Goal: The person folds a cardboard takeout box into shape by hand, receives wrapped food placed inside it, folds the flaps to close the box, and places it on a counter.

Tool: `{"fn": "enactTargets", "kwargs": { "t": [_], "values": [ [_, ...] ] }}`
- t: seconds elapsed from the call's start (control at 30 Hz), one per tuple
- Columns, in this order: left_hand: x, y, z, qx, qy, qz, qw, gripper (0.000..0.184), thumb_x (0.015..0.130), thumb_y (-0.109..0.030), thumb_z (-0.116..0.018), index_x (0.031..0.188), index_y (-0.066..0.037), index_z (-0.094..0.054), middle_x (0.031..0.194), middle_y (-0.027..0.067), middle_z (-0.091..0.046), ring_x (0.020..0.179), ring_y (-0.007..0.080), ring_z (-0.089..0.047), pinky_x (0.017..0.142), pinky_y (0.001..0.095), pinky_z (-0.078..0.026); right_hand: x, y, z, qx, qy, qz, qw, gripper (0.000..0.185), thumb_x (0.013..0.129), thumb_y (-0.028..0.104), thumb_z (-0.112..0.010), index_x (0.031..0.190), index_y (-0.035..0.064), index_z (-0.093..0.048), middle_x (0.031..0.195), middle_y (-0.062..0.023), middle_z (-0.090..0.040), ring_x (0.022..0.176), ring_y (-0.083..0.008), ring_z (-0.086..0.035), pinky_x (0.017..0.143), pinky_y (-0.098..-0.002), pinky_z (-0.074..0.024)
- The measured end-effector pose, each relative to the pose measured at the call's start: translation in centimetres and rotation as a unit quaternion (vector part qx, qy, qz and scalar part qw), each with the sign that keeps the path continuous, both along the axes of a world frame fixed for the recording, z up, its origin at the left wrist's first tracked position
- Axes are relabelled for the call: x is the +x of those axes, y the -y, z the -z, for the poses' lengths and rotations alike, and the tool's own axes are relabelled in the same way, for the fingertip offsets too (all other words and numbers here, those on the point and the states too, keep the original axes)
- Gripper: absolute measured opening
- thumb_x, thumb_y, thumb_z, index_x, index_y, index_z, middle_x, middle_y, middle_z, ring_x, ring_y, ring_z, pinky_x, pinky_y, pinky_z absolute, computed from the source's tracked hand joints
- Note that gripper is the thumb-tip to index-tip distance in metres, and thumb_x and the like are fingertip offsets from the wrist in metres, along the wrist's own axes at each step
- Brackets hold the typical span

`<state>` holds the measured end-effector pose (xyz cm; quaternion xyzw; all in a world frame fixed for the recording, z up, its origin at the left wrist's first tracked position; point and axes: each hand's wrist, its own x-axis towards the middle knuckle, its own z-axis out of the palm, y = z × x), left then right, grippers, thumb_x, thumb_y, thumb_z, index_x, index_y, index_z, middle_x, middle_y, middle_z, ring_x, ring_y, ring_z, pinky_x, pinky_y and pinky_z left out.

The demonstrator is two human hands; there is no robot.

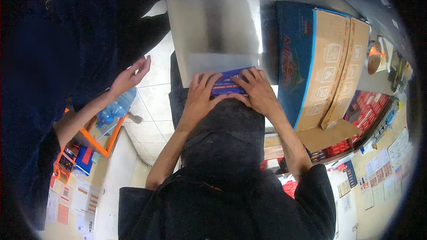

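A small blue box (227, 83) with orange and white print is held between my two hands, just above my dark-clothed lap and at the near edge of a shiny metal tabletop (191, 40). My left hand (202, 93) is closed on its left end, fingers over the top and thumb along the near side. On the right end, my right hand (258, 90) grips in the same way, and the two thumbs come close together at the near edge. Part of the box is covered by the fingers.
A large open cardboard carton (329, 58) stands at the right, with many red and white packets (369, 111) behind it. At the left stands another person in dark clothes, their hand (131, 73) near a large clear blue bottle (116, 109) and an orange frame (95, 140).
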<state>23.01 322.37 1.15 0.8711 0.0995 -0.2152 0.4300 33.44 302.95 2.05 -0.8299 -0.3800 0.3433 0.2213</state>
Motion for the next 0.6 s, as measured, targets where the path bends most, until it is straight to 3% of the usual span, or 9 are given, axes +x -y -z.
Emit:
{"fn": "enactTargets", "kwargs": {
  "t": [0.2, 0.47, 0.6],
  "values": [
    [0.7, -0.3, 2.3, 0.027, -0.056, 0.027, 0.998, 0.057, 0.082, -0.041, -0.074, 0.127, -0.008, -0.06, 0.13, 0.0122, -0.053, 0.127, 0.0335, -0.044, 0.105, 0.0456, -0.042, 1.3, -0.9, 1.0, -0.061, 0.007, -0.014, 0.998, 0.047, 0.087, 0.042, -0.066, 0.121, 0.0099, -0.068, 0.114, -0.012, -0.055, 0.111, -0.0296, -0.05, 0.096, -0.0421, -0.0404],
    [1.3, -0.6, 3.4, 0.008, -0.05, 0.04, 0.998, 0.053, 0.083, -0.035, -0.073, 0.125, -0.005, -0.061, 0.125, 0.0151, -0.053, 0.117, 0.034, -0.048, 0.101, 0.0453, -0.043, 1.3, -1.7, 2.2, -0.113, 0.016, -0.028, 0.993, 0.049, 0.093, 0.048, -0.056, 0.125, 0.012, -0.066, 0.127, -0.0142, -0.056, 0.123, -0.0308, -0.048, 0.105, -0.0443, -0.0351],
    [1.5, -0.8, 3.9, 0.006, -0.068, 0.057, 0.996, 0.055, 0.083, -0.041, -0.073, 0.127, -0.009, -0.06, 0.129, 0.014, -0.052, 0.122, 0.0324, -0.047, 0.103, 0.0434, -0.043, 0.6, -1.8, 2.6, -0.135, 0.032, -0.039, 0.989, 0.047, 0.096, 0.045, -0.052, 0.128, 0.0129, -0.063, 0.132, -0.014, -0.054, 0.125, -0.0303, -0.045, 0.106, -0.0456, -0.0322]
  ]
}}
